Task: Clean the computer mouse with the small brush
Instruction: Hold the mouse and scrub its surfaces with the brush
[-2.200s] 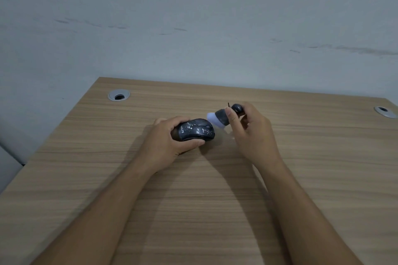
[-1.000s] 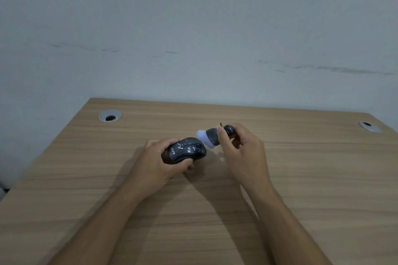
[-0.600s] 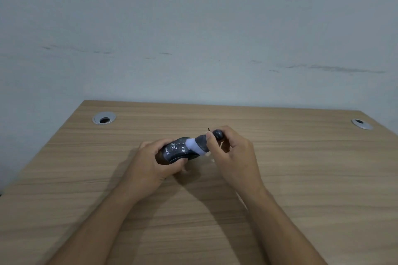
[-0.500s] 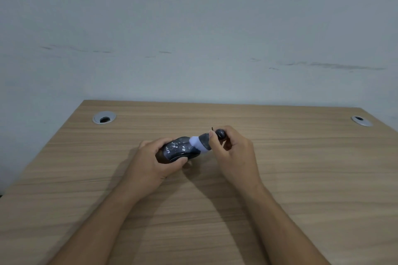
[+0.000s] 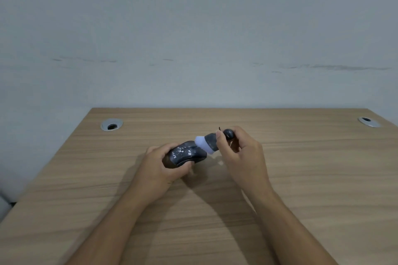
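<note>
A black computer mouse point(image 5: 185, 153) with white specks on its top is gripped in my left hand point(image 5: 160, 166), slightly above the wooden desk point(image 5: 301, 178). My right hand point(image 5: 243, 157) holds a small brush point(image 5: 210, 143) with a dark round handle and pale bristles. The bristles touch the right end of the mouse. My fingers hide the mouse's left side and underside.
Two metal cable grommets sit in the desk's far corners, one at the left point(image 5: 111, 125) and one at the right point(image 5: 368, 122). A plain grey wall point(image 5: 193, 38) rises right behind the desk's far edge. A few pale specks lie on the desk under the brush.
The brush came down from beside the mouse onto its top, then slid to its right end. My left hand has kept hold of the mouse throughout.
</note>
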